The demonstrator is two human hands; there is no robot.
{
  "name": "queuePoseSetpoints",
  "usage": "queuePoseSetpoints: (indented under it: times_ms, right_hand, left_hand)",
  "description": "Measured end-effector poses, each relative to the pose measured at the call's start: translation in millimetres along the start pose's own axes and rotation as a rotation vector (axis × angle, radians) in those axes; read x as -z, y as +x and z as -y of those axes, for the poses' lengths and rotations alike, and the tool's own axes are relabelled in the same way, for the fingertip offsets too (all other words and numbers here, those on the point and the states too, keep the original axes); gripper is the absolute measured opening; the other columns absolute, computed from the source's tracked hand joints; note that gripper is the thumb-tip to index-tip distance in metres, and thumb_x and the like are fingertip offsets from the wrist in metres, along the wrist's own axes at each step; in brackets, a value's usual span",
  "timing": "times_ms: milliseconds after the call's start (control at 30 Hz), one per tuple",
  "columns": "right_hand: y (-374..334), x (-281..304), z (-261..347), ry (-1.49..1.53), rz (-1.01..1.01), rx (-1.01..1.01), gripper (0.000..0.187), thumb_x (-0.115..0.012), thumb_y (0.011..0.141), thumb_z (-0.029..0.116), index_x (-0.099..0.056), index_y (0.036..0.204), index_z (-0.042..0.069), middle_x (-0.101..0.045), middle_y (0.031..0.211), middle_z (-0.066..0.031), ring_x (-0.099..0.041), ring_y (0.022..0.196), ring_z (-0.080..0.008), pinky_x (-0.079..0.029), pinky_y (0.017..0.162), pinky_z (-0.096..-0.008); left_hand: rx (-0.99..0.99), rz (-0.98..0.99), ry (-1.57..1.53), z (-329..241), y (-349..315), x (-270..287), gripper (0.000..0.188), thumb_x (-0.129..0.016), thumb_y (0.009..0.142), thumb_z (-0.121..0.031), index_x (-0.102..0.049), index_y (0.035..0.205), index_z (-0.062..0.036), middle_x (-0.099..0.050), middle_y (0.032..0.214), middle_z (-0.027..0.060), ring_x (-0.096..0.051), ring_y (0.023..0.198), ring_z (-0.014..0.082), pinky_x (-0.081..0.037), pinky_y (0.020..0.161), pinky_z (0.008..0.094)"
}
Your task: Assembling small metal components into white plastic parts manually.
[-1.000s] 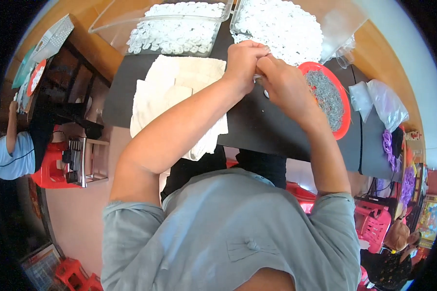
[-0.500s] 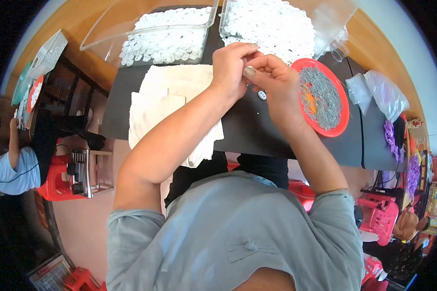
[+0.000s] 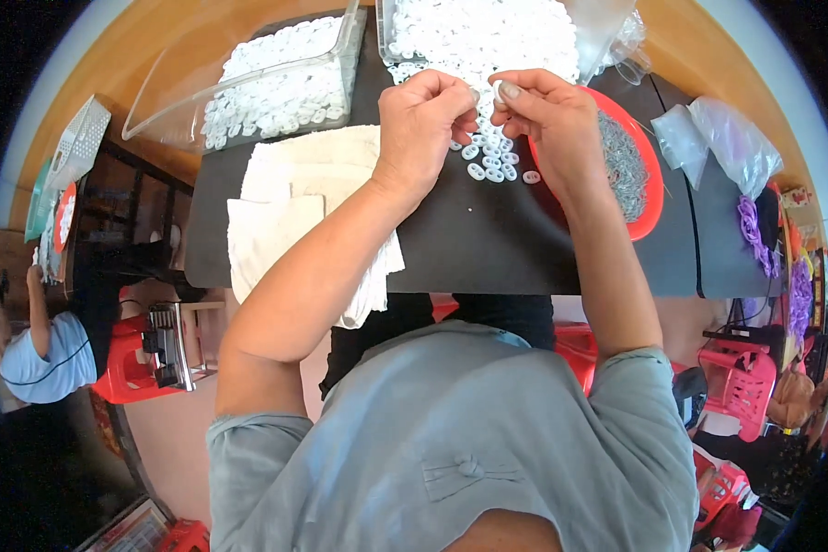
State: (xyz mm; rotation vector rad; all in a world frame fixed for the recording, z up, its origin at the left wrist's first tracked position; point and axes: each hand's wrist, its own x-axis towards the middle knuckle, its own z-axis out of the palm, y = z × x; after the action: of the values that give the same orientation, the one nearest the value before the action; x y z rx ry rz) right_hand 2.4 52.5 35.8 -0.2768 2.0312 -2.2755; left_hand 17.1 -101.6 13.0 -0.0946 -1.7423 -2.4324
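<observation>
My right hand (image 3: 554, 124) pinches a white oval plastic piece (image 3: 498, 90) between thumb and forefinger. To its left, my left hand (image 3: 423, 124) is closed with thumb and forefinger pressed together; what it holds, if anything, is too small to make out. The two hands are apart. Several loose white ovals with holes (image 3: 493, 164) lie on the black table between and below them. Under my right wrist stands a red oval plate (image 3: 651, 156), partly covered by my hand and forearm, with a heap of thin grey wiry pieces (image 3: 623, 170) in it.
Clear plastic bins of white ovals stand at the far left (image 3: 345, 78) and far centre (image 3: 384, 37). Folded cream cloth (image 3: 276, 225) lies left of my forearm. Clear plastic bags (image 3: 731, 143) are at the right. Another person (image 3: 55, 354) sits at the far left.
My hands have moved apart from each other. A white oval now shows in my right fingertips, and several loose ovals are visible on the table below. The whole view has shifted slightly.
</observation>
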Motion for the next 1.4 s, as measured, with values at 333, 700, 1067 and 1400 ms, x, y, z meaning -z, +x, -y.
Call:
queuePoseSetpoints:
  times_ms: [333, 700, 1067, 1400]
  right_hand:
    - [-0.7, 2.1, -2.8, -0.066, 0.035, 0.066, 0.019, -0.063, 0.089, 0.008, -0.066, 0.104, -0.004, -0.064, 0.078, -0.0038, -0.058, 0.07, -0.0083, -0.044, 0.063, -0.0196]
    - [0.7, -1.0, -6.4, 0.028, 0.053, 0.027, 0.013, -0.062, 0.089, 0.009, -0.066, 0.094, -0.002, -0.065, 0.076, -0.0057, -0.058, 0.066, -0.0099, -0.045, 0.06, -0.0216]
    - [0.4, 22.8, 7.4, 0.01, 0.261, -0.106, 0.015, -0.062, 0.091, 0.015, -0.063, 0.087, 0.0, -0.063, 0.073, -0.0053, -0.059, 0.064, -0.0107, -0.044, 0.057, -0.0213]
    - [-2.1, 25.7, 10.0, -0.027, 0.314, -0.108, 0.019, -0.063, 0.09, 0.021, -0.062, 0.081, 0.004, -0.061, 0.067, -0.0024, -0.056, 0.058, -0.0086, -0.039, 0.052, -0.0202]
  left_hand:
    - [-0.015, 0.029, 0.058, 1.5, -1.2, 0.0, 0.013, -0.061, 0.08, -0.01, -0.061, 0.075, 0.0024, -0.06, 0.063, 0.006, -0.056, 0.055, 0.0099, -0.047, 0.049, 0.0239]
    - [-0.047, 0.095, 0.064, -0.5, -0.7, 1.6, 0.012, -0.062, 0.084, -0.009, -0.062, 0.082, 0.0022, -0.062, 0.069, 0.0074, -0.058, 0.059, 0.0116, -0.048, 0.051, 0.0248]
    - [-0.013, 0.279, -0.091, -7.2, -1.9, 1.3, 0.022, -0.067, 0.083, 0.0, -0.062, 0.104, 0.0065, -0.066, 0.084, 0.0098, -0.062, 0.069, 0.0143, -0.051, 0.058, 0.0246]
    - [-0.092, 0.342, 0.026, -14.3, -6.2, 1.7, 0.026, -0.069, 0.078, 0.005, -0.064, 0.104, 0.0065, -0.066, 0.084, 0.0088, -0.061, 0.071, 0.0128, -0.05, 0.054, 0.024]
